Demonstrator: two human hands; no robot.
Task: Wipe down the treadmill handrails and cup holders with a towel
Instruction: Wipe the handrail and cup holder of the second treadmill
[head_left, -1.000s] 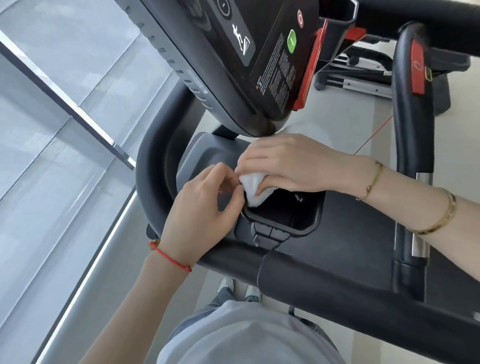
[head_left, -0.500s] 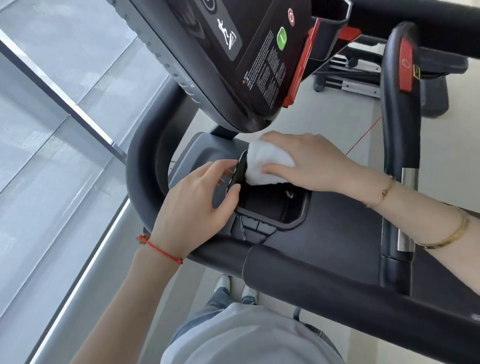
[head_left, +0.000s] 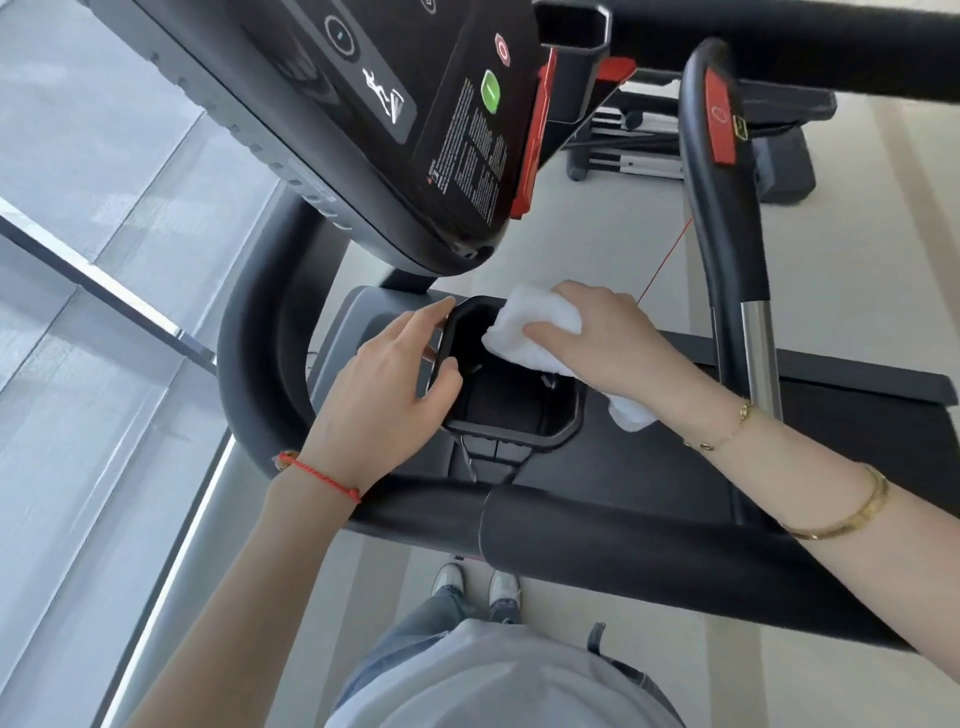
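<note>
The right hand (head_left: 597, 338) presses a folded white cloth towel (head_left: 535, 332) against the far right rim of the black rectangular plastic cup holder (head_left: 511, 405), its fingers (head_left: 550, 328) clenched over the cloth; a loose end of the towel sticks out beneath the wrist. The left hand (head_left: 384, 395) grips the holder's left rim, thumb hooked inside and the other fingers curled over the outer edge, steadying it.

To do this step well, I judge the towel should follow the rim all the way round, then go down the inner walls and into the bottom corners, with the left hand shifting so that no stretch stays covered. Keeping the loose end tucked in would stop it dragging.

Counted: one towel, one cup holder in view, two hands. The curved black padded handrail (head_left: 260, 364) runs round the left and front, and one upright black grip with a red tab (head_left: 727, 208) stands at right. One black console (head_left: 415, 130) hangs above.
</note>
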